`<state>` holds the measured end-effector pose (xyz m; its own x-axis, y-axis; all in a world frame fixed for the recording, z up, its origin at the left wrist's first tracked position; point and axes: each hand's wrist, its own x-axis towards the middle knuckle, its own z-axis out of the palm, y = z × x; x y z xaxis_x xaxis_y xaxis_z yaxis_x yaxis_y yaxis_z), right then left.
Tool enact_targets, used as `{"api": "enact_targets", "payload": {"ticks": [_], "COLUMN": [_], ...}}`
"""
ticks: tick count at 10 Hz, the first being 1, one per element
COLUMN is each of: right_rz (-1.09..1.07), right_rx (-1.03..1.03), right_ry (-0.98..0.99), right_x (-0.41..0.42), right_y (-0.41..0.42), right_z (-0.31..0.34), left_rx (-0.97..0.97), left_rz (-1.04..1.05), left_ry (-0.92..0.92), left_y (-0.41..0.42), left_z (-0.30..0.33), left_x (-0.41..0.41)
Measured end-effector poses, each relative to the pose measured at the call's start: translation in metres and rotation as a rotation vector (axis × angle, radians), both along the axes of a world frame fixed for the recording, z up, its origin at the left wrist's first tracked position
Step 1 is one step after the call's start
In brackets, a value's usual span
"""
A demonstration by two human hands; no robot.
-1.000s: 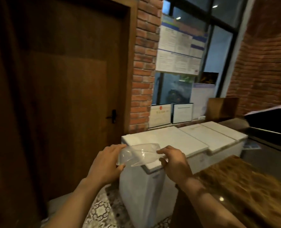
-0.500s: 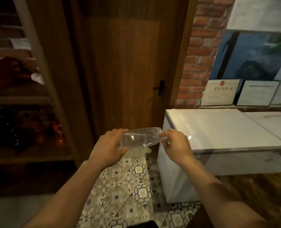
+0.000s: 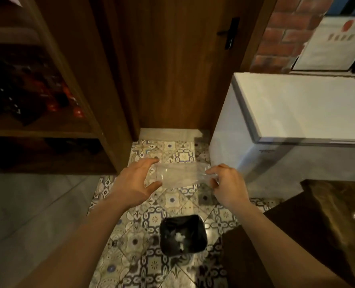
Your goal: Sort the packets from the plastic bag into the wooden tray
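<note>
A clear, empty-looking plastic bag (image 3: pixel 181 176) hangs stretched between my hands above the patterned floor tiles. My right hand (image 3: pixel 226 185) pinches its right end with the fingertips. My left hand (image 3: pixel 138 179) is at the bag's left end with fingers spread apart and the thumb below; it looks loose from the bag. No packets and no wooden tray are in view.
A small bin with a black liner (image 3: pixel 181 235) stands on the floor below my hands, with white scraps inside. A white chest freezer (image 3: pixel 297 113) is to the right, a wooden door (image 3: pixel 172 69) ahead, wooden shelves (image 3: pixel 37 127) to the left, a dark counter (image 3: pixel 328 225) at lower right.
The view has tilted down from the freezer and door to the floor and bin. My left hand has opened its fingers off the bag; the right hand keeps its pinch.
</note>
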<state>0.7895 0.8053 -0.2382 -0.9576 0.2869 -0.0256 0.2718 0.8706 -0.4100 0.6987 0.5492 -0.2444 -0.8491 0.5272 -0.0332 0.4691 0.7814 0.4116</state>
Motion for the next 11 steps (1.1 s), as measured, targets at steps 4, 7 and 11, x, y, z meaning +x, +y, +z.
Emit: {"api": "enact_targets", "payload": {"ticks": [4, 7, 11], "right_rz": [-0.179, -0.241, -0.124], "right_rx": [-0.077, -0.207, -0.266], "right_ry": [-0.371, -0.494, -0.556], "right_x": [0.040, 0.041, 0.052], "right_y": [-0.030, -0.050, -0.045], "right_z": [-0.216, -0.296, -0.250], "left_rx": [-0.098, -0.129, -0.143], "left_rz": [0.058, 0.081, 0.086], "left_ry": [-0.266, -0.343, -0.323], "left_y": [-0.033, -0.046, -0.046], "left_z": [-0.183, -0.241, -0.206], "left_x": [0.024, 0.029, 0.016]}}
